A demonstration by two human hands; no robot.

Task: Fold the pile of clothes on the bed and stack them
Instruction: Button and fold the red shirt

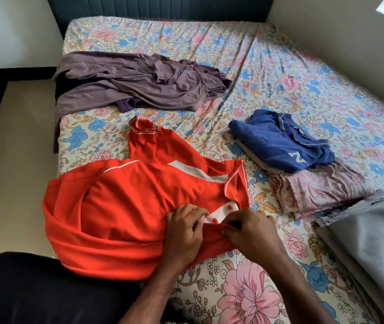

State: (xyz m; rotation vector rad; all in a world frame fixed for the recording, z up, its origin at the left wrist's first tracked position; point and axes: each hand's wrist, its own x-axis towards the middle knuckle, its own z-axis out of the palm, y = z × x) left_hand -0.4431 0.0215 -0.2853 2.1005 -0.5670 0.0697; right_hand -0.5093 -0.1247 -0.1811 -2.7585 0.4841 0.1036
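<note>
A red polo shirt point(125, 206) with white trim lies spread on the near left of the floral bed point(291, 78). Both hands work at its white button placket. My left hand point(184, 232) pinches the cloth beside the red buttons. My right hand point(249, 232) pinches the red edge of the placket opposite. A crumpled pile of brown-purple clothes point(134, 80) lies further back on the left. To the right sits a stack: a folded blue polo shirt point(282, 141) on top of a beige piece and a folded pink floral garment point(317, 190).
Folded grey fabric point(373, 237) lies at the right edge of the bed. A dark headboard point(163, 8) runs along the far end. Walls close in on the right and far left. Bare floor point(13, 141) runs along the left side of the bed.
</note>
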